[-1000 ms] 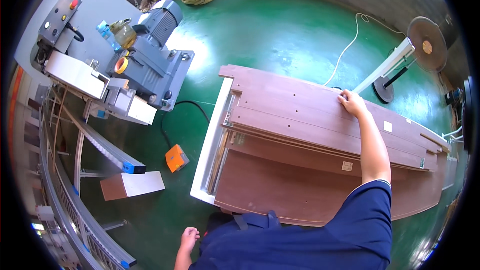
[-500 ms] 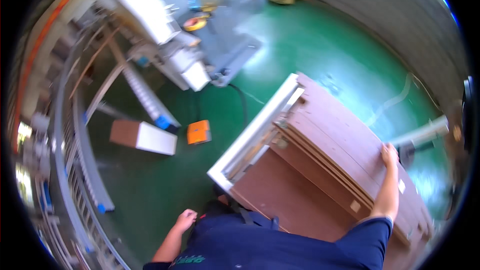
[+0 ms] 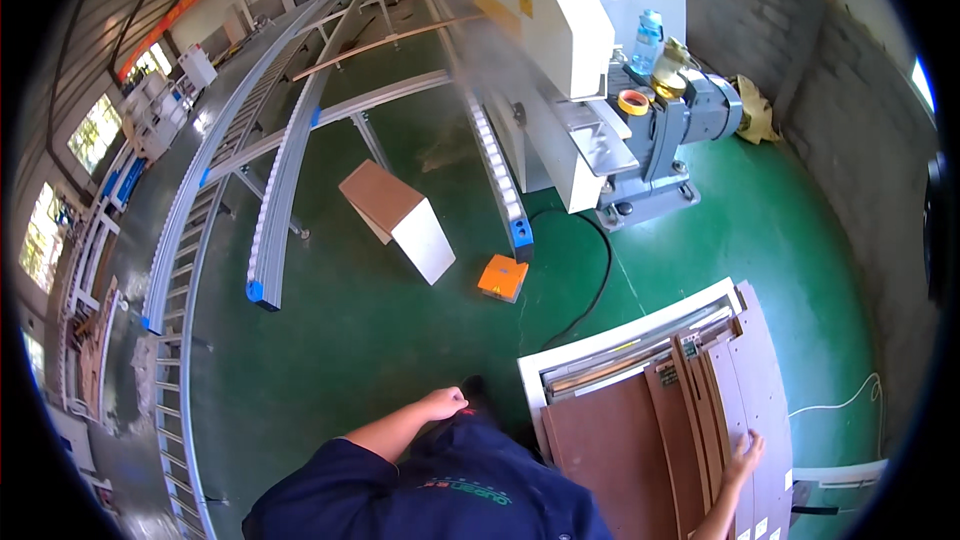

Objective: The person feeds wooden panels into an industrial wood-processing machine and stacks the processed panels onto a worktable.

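My right hand (image 3: 742, 458) lies on the brown boards (image 3: 748, 380) at the lower right, its fingers spread over the surface without gripping. These long boards stand together in a pale frame (image 3: 628, 318), several of them edge up beside a wider brown panel (image 3: 605, 450). In front of my waist, my left hand (image 3: 443, 403) is closed in a loose fist away from the boards. Nothing shows in it.
An orange foot-pedal box (image 3: 503, 278) sits on the green floor beside a black cable (image 3: 602, 285). Left of it stands a brown and white folded panel piece (image 3: 425, 240). Roller rails (image 3: 275, 240) run along the left. A large machine (image 3: 565, 25) with a grey motor (image 3: 655, 130) stands ahead.
The view has swung, so the machine and rails now show more fully and the boards sit lower right. My left hand has come forward and closed. My right hand stays on the boards.
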The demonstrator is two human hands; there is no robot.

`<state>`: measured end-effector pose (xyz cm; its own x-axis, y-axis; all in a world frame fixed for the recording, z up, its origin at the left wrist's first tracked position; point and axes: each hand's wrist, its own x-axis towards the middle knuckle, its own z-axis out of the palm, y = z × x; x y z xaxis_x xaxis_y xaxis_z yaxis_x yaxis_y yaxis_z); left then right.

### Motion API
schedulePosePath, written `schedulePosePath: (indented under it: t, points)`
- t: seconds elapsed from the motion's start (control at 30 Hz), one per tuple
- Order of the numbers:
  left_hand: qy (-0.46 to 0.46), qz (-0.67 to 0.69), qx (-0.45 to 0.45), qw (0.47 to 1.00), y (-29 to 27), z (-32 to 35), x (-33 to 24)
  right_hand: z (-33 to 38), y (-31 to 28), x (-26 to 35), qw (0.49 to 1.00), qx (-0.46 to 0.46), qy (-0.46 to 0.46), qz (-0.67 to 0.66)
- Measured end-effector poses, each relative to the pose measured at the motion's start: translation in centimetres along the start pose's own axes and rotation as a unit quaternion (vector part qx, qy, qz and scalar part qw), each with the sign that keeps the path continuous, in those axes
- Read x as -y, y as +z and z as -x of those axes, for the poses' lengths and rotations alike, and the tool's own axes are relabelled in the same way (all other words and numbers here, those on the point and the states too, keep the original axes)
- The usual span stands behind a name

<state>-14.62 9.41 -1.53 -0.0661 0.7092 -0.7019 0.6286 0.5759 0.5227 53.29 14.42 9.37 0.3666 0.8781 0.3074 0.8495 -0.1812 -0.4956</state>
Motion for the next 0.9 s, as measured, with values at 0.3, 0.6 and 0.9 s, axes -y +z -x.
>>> schedulePosePath:
  t: [0.3, 0.6, 0.9]
  points:
    - [-0.016, -0.021, 0.019, 0.999, -5.4, -4.5, 6.1, 7.2, 9.4, 16.8, 0.997, 0.037, -0.060, -0.028]
    - [-0.038, 0.138, -0.072, 0.987, -16.3, -10.4, 17.2, 3.4, 18.0, 39.7, 0.982, 0.109, -0.112, -0.106]
    - [-0.114, 0.314, -0.156, 0.930, -24.5, -8.2, 27.4, -2.4, 25.6, 64.0, 0.929, 0.158, -0.293, -0.161]
